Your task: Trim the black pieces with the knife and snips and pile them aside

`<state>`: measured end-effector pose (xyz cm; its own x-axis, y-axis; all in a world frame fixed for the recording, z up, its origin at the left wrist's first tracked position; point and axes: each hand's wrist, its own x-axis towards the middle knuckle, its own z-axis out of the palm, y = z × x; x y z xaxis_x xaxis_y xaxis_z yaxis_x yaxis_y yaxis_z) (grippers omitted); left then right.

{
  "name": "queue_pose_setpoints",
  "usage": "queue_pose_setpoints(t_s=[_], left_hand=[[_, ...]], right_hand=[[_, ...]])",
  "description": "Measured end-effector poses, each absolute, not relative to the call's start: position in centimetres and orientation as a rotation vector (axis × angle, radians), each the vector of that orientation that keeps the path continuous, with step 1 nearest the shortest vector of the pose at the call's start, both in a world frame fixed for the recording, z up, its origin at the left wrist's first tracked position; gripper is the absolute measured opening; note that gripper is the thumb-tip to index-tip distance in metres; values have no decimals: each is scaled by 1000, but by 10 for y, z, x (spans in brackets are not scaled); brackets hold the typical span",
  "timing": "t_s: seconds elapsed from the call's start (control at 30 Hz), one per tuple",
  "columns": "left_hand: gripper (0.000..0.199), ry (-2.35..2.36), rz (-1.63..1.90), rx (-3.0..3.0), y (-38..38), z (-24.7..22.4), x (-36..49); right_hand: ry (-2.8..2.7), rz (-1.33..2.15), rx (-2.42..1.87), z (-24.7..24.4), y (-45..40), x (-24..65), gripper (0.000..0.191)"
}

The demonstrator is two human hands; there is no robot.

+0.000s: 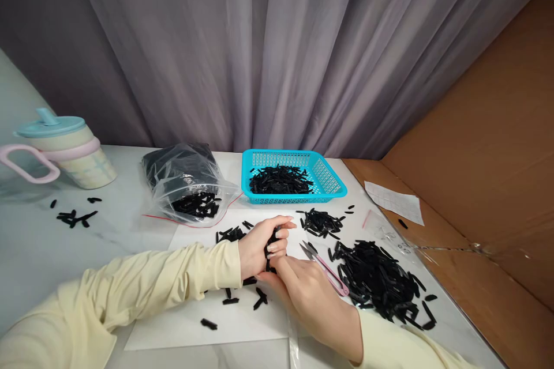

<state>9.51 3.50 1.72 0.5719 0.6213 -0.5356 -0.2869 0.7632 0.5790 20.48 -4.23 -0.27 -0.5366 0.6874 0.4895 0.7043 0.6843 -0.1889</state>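
My left hand (265,245) is curled round several small black strips (272,249), which show between its fingers and palm. Pressed against its lower side is my right hand (309,297), fingers closed; its fingertips meet the lower end of the held strips, and what they pinch is hidden. Below both hands, loose black strips lie on a white sheet (173,328). More strips form a small heap (231,234) just behind my left wrist. Right beside my right hand rests a pair of pink-handled thread snips (331,274), blades pointing away and to the left.
A blue plastic basket (340,189) of black strips stands at the back. Left of it lies an open clear zip bag (162,202) with more strips. Two heaps (322,223) (381,279) lie to the right. A lidded cup (89,164) stands far left; cardboard (485,144) borders the right.
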Motion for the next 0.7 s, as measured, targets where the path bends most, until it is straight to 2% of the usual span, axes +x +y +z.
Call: queue_pose_setpoints(t_s=[0.1, 0.23, 0.3, 0.43, 0.7], left_hand=[[23, 796, 597, 518, 38, 20, 96], [22, 792, 661, 668, 39, 22, 84], [22, 791, 677, 770, 36, 21, 73], [20, 884, 615, 1188, 26, 18, 52], [22, 863, 429, 1679, 14, 27, 34]], right_hand=[[-2358, -58, -1097, -3, -44, 205, 34], [-2150, 515, -1140, -1, -52, 216, 19], [-1997, 671, -1107, -3, -55, 222, 11], [-1828, 628, -1059, -10, -56, 228, 5], [-1821, 581, -993, -16, -55, 226, 12]])
